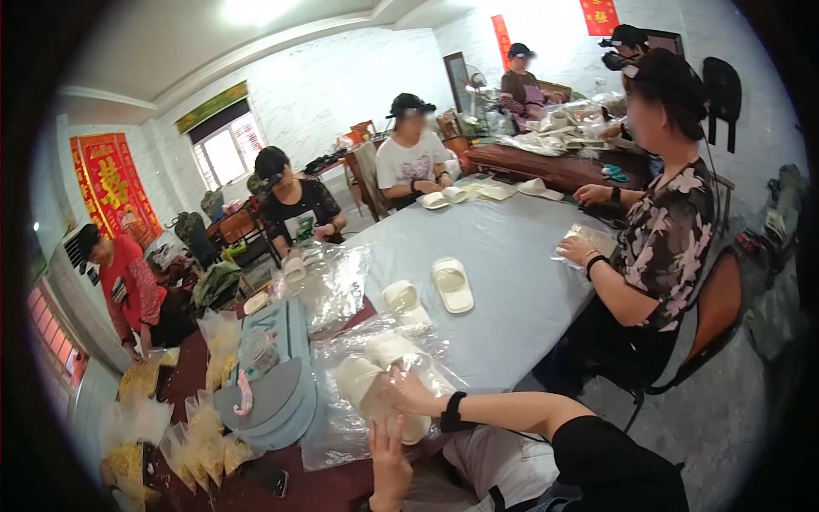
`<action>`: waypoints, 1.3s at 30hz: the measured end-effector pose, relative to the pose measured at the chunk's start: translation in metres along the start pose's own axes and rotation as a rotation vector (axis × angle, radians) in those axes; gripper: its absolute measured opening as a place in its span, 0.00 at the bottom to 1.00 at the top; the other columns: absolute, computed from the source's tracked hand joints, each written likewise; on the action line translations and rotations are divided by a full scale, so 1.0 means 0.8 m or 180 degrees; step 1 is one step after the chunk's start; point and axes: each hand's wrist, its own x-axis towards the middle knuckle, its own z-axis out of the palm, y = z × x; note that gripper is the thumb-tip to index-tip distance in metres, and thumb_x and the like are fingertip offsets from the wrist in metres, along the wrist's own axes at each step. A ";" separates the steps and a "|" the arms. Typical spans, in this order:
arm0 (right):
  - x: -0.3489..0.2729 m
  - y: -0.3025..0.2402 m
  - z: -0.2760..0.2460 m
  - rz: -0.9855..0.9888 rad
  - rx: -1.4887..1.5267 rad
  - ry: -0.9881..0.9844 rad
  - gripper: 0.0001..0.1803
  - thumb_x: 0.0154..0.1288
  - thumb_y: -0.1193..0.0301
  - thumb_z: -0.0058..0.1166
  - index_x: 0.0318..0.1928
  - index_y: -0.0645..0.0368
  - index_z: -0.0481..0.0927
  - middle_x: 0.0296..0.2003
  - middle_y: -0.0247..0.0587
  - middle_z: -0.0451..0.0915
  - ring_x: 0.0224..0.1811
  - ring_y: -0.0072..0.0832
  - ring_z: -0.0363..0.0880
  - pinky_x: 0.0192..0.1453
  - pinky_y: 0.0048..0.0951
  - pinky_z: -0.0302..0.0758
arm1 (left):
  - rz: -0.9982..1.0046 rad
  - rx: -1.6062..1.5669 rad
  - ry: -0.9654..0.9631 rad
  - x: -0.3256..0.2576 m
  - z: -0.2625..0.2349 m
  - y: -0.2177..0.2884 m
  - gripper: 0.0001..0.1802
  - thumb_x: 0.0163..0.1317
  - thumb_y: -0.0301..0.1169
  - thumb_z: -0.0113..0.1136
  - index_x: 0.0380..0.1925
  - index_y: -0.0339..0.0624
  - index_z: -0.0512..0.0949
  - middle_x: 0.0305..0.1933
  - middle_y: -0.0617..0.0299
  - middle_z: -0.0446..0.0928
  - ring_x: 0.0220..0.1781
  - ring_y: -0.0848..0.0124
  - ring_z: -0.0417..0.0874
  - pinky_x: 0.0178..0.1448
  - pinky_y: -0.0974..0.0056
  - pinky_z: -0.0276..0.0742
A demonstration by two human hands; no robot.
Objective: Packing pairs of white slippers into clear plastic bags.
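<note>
The left hand (389, 461) lies flat, fingers spread, gripping nothing, at the near edge of the desk (503, 256). Just above it is a pair of white slippers (375, 384) inside a clear plastic bag (341, 418), long axes running from upper left to lower right. The right hand (408, 394), nearer, closes its grip on them from the right.

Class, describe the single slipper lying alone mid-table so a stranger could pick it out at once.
Start at the long grey table. Near its middle lies a cream slipper, sole down. Unlike the slippers in the clear bag under the wearer's right hand, it is unbagged and untouched.
</note>
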 end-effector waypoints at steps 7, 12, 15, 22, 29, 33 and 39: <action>-0.016 0.019 -0.006 0.0351 0.1068 -0.0017 0.34 0.62 0.65 0.60 0.69 0.50 0.67 0.63 0.63 0.69 0.63 0.68 0.67 0.59 0.66 0.65 | -0.0239 -0.0018 0.0554 -0.011 -0.016 -0.012 0.37 0.51 0.12 0.53 0.67 0.37 0.68 0.73 0.36 0.59 0.71 0.37 0.60 0.75 0.40 0.57; -0.048 -0.002 -0.068 0.0470 0.0472 -0.0576 0.43 0.63 0.61 0.62 0.76 0.42 0.56 0.75 0.59 0.55 0.71 0.69 0.59 0.64 0.70 0.62 | -0.0379 0.0186 0.0817 -0.019 -0.021 -0.014 0.25 0.57 0.16 0.59 0.57 0.37 0.78 0.67 0.39 0.69 0.66 0.42 0.71 0.69 0.46 0.68; -0.067 -0.010 -0.113 0.0743 0.0459 -0.0855 0.44 0.64 0.57 0.63 0.77 0.41 0.56 0.77 0.59 0.50 0.72 0.68 0.58 0.65 0.70 0.62 | -0.0508 0.0129 0.0580 -0.034 -0.015 -0.046 0.29 0.54 0.15 0.57 0.60 0.38 0.76 0.70 0.38 0.65 0.66 0.42 0.71 0.67 0.49 0.69; -0.152 0.015 -0.117 0.0592 0.0357 -0.0777 0.43 0.64 0.56 0.64 0.75 0.47 0.59 0.75 0.60 0.54 0.73 0.59 0.59 0.67 0.56 0.66 | -0.0409 -0.0197 0.0801 -0.030 -0.020 -0.026 0.20 0.64 0.18 0.56 0.57 0.35 0.78 0.63 0.38 0.73 0.64 0.40 0.73 0.67 0.48 0.70; -0.186 0.024 -0.159 0.0588 0.0112 -0.0933 0.43 0.61 0.64 0.66 0.74 0.51 0.61 0.73 0.55 0.59 0.74 0.47 0.60 0.66 0.51 0.66 | -0.0312 -0.0187 0.0708 -0.036 -0.033 -0.026 0.17 0.66 0.21 0.58 0.55 0.33 0.79 0.62 0.40 0.76 0.62 0.43 0.77 0.65 0.50 0.73; -0.188 0.039 -0.166 0.0252 0.0169 -0.0900 0.40 0.61 0.69 0.65 0.72 0.55 0.62 0.70 0.51 0.63 0.73 0.45 0.61 0.66 0.48 0.66 | -0.0037 -0.0203 0.0727 -0.037 -0.040 -0.027 0.18 0.66 0.21 0.60 0.56 0.34 0.79 0.62 0.43 0.77 0.61 0.44 0.79 0.63 0.52 0.76; -0.187 0.051 -0.165 0.0068 0.1076 0.0061 0.34 0.60 0.79 0.59 0.69 0.58 0.68 0.65 0.50 0.68 0.64 0.47 0.70 0.63 0.43 0.73 | 0.0116 -0.0506 0.0418 -0.043 -0.052 -0.021 0.26 0.60 0.18 0.59 0.61 0.38 0.76 0.68 0.44 0.73 0.67 0.46 0.74 0.66 0.53 0.73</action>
